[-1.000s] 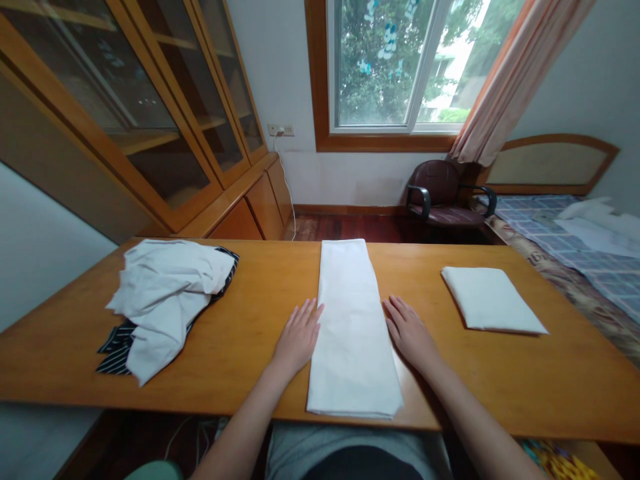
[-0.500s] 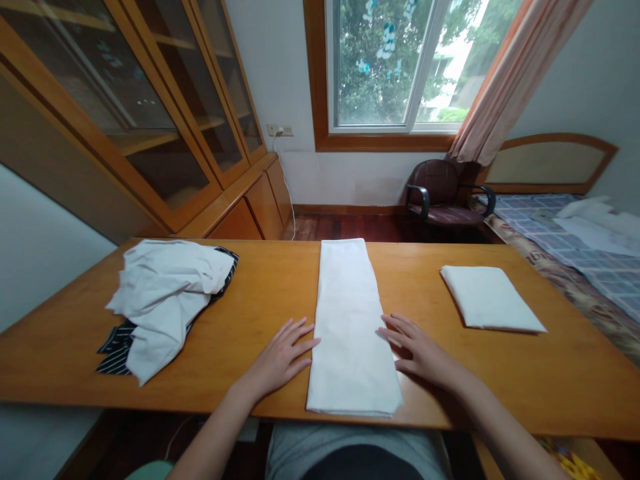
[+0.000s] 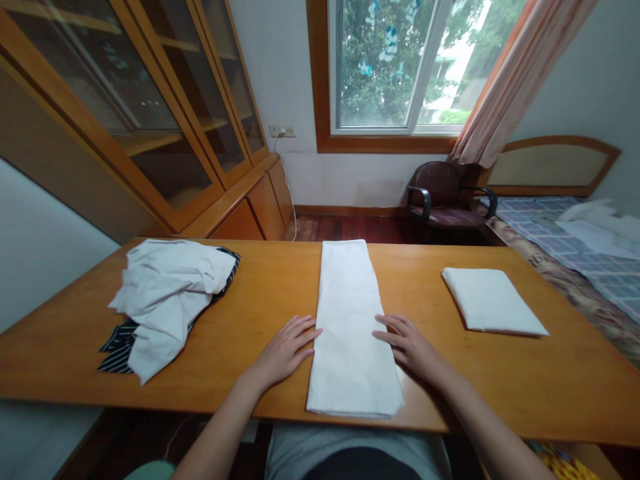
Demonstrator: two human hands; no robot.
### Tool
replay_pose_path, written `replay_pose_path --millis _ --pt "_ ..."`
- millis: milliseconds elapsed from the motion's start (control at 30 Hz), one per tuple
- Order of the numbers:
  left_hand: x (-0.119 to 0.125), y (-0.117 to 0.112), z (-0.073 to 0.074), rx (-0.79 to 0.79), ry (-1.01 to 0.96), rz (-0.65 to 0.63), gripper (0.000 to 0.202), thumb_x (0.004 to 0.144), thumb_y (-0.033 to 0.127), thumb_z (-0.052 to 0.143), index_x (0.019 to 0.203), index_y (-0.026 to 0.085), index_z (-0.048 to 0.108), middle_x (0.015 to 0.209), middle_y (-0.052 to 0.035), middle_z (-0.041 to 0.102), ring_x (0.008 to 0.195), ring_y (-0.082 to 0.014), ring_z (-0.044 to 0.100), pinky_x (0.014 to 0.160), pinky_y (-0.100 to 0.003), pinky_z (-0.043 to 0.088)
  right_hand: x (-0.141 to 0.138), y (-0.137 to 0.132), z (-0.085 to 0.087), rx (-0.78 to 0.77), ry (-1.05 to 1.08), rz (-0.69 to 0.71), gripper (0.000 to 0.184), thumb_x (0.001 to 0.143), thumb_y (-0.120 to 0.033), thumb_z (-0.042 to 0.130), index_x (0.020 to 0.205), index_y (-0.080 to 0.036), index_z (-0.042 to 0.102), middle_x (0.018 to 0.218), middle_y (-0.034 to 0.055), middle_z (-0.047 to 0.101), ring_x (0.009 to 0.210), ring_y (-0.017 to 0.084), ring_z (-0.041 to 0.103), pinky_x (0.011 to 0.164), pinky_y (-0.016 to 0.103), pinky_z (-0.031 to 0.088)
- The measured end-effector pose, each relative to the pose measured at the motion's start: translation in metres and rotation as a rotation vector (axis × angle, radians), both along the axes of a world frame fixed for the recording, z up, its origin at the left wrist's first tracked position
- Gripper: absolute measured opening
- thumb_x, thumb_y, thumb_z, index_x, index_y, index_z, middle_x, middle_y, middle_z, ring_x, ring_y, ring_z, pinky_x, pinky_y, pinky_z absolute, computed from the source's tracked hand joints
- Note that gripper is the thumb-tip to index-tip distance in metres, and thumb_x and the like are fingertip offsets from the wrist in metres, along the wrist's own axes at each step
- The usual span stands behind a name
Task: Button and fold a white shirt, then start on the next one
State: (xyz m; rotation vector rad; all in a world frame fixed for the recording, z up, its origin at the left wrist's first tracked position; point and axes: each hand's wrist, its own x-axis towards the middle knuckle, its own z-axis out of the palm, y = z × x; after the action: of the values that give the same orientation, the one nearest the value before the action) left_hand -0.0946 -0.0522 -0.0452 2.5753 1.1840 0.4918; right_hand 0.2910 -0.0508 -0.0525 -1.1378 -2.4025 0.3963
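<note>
A white cloth (image 3: 353, 333), folded into a long strip, lies flat on the wooden table (image 3: 270, 280) straight in front of me. Along its left edge rests my left hand (image 3: 289, 350), fingers spread and fingertips on the border of the cloth. My right hand (image 3: 407, 343) is at the opposite edge, fingers stretched out, with some fingertips over the fabric. Neither hand grips anything. To the right lies a second white cloth (image 3: 493, 300), folded into a compact rectangle. On the left, a crumpled white garment (image 3: 167, 287) is heaped over a black striped cloth (image 3: 117, 360).
Beyond the table stand a glass-fronted wooden cabinet (image 3: 195, 113) on the left and a maroon armchair (image 3: 440, 193) under the window. A bed (image 3: 565, 220) is at the right. The table's near edge runs just in front of my lap.
My right hand has shifted slightly left, its fingertips further over the cloth. My left hand and the cloths stay nearly as they were; the view has moved a little.
</note>
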Motion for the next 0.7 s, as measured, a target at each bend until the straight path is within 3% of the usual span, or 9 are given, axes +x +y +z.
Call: replay_pose_path --millis 300,400,567,700 --pt "0.015 0.012 -0.002 -0.122 -0.257 0.229 0.045 0.093 0.019 0.047 0.136 0.026 0.058 0.137 -0.0062 0.061 0.128 -0.022 0.055 0.113 -0.046 0.044 -0.016 0.02 -0.004 -0.056 0.104 -0.021 0.037 0.096 -0.029 0.057 0.132 -0.026 0.064 0.149 0.0152 0.048 0.134 0.028 0.05 0.108 0.048 0.046" --pt "0.024 0.012 0.002 -0.256 -0.407 0.328 0.045 0.092 0.022 0.048 0.137 0.023 0.056 0.135 -0.0087 0.06 0.12 -0.0209 0.06 0.105 -0.04 0.051 -0.019 0.023 -0.003 -0.087 0.122 -0.033 0.038 0.095 -0.028 0.057 0.132 -0.025 0.064 0.151 0.0148 0.046 0.136 0.027 0.049 0.11 0.048 0.045" --pt "0.033 0.002 0.001 -0.523 -0.552 0.409 0.062 0.092 0.034 0.055 0.15 0.025 0.036 0.145 -0.0138 0.05 0.082 -0.0143 0.068 0.077 -0.033 0.061 -0.018 0.019 -0.003 -0.101 0.106 -0.032 0.038 0.096 -0.026 0.055 0.133 -0.027 0.063 0.151 0.0125 0.047 0.134 0.027 0.051 0.11 0.047 0.045" --pt "0.038 -0.01 0.001 -0.802 -0.717 0.371 0.07 0.09 0.034 0.059 0.153 0.027 0.029 0.14 -0.0142 0.056 0.094 -0.0201 0.07 0.08 -0.035 0.059 -0.015 0.015 -0.003 -0.065 0.084 0.006 0.037 0.096 -0.027 0.056 0.132 -0.028 0.064 0.149 0.012 0.05 0.133 0.026 0.051 0.11 0.047 0.045"
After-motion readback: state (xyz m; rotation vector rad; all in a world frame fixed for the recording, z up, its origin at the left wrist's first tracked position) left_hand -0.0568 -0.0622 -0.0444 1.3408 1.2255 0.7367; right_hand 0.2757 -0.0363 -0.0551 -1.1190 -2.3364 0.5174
